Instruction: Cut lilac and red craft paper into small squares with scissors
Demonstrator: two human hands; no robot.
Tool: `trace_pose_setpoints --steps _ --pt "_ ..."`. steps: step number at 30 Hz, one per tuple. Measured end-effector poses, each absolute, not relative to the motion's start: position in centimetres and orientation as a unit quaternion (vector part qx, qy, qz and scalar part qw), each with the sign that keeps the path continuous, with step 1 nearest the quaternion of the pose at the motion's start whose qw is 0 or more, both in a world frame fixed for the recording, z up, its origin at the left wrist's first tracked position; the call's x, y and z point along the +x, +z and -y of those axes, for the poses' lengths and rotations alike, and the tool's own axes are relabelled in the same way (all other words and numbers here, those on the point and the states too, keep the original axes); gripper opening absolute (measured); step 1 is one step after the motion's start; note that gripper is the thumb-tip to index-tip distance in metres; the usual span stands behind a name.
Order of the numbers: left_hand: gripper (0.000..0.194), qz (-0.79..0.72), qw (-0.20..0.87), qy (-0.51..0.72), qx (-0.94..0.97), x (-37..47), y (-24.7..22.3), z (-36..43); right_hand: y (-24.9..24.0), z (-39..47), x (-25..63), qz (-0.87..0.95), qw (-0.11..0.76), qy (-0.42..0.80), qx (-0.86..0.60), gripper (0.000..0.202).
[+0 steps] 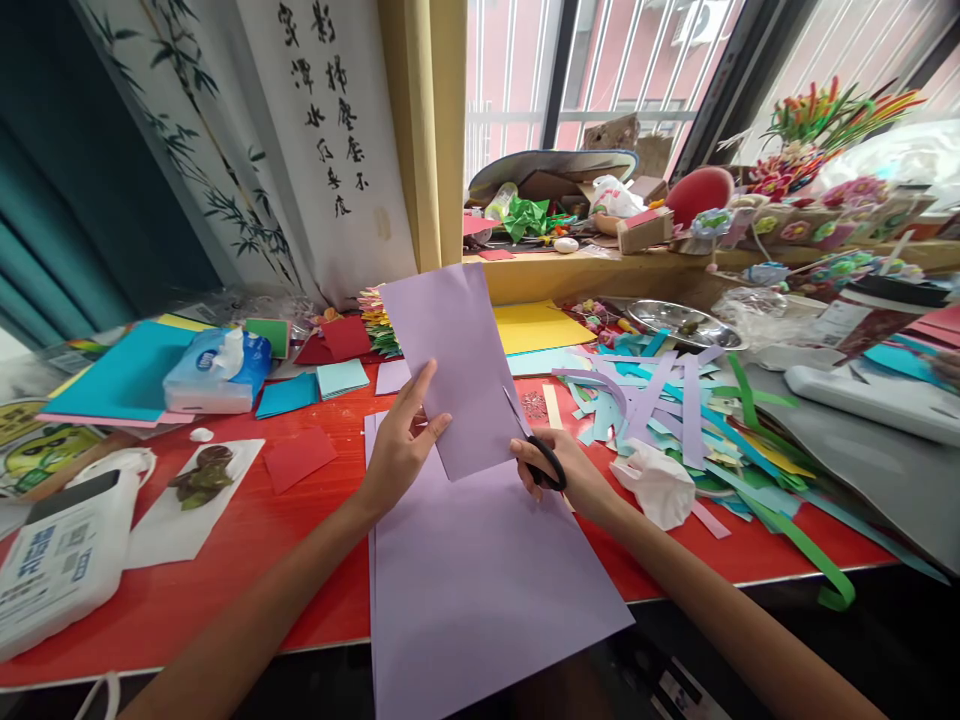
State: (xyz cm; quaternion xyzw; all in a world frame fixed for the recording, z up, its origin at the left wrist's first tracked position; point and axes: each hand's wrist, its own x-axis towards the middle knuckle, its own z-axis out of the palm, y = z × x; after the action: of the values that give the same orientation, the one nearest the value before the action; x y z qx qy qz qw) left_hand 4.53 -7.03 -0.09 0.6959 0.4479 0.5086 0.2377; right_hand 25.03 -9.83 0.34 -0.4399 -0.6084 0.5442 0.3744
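My left hand (409,430) pinches the left edge of a purple sheet of paper (461,370), held up above the table. In my right hand (551,470) is a pair of scissors (553,462) with black handles. Their blades point up and away at the sheet's right edge; whether they are parted there I cannot make out. Beneath both hands lie larger purple sheets (480,590), stacked on the red table and hanging over its front edge.
Paper strips (690,410) in several colours and a crumpled tissue (660,482) lie to the right. Leftward are a tissue pack (217,372), blue paper squares (288,396) and a red paper piece (300,458). A metal dish (682,322) stands behind.
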Motion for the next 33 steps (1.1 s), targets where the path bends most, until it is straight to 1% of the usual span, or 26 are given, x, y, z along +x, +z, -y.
trace_pose_setpoints --steps 6,9,12,17,21,25,33 --pt "0.06 -0.437 0.296 0.566 0.634 4.0 0.3 6.2 0.8 9.7 25.4 0.618 0.388 0.53 -0.432 0.03" --pt "0.062 -0.423 0.344 0.571 0.613 3.8 0.2 5.9 0.4 9.1 25.7 0.572 0.473 0.519 -0.425 0.029" --pt "0.063 -0.409 0.392 0.532 0.629 3.9 0.0 6.0 -0.2 8.6 25.9 0.521 0.538 0.518 -0.412 0.03" --pt "0.059 -0.395 0.423 0.436 0.689 4.4 -0.2 6.8 -1.0 8.0 26.0 0.479 0.575 0.525 -0.405 0.029" --pt "0.056 -0.377 0.427 0.378 0.73 4.6 -0.3 7.1 -1.4 7.8 26.0 0.468 0.586 0.523 -0.404 0.03" --pt "0.055 -0.353 0.446 0.341 0.748 4.7 -0.7 7.0 -1.6 7.9 26.2 0.477 0.6 0.489 -0.416 0.031" --pt "0.06 -0.346 0.47 0.318 0.747 4.7 -0.6 6.9 -1.5 8.0 26.4 0.47 0.614 0.466 -0.43 0.031"
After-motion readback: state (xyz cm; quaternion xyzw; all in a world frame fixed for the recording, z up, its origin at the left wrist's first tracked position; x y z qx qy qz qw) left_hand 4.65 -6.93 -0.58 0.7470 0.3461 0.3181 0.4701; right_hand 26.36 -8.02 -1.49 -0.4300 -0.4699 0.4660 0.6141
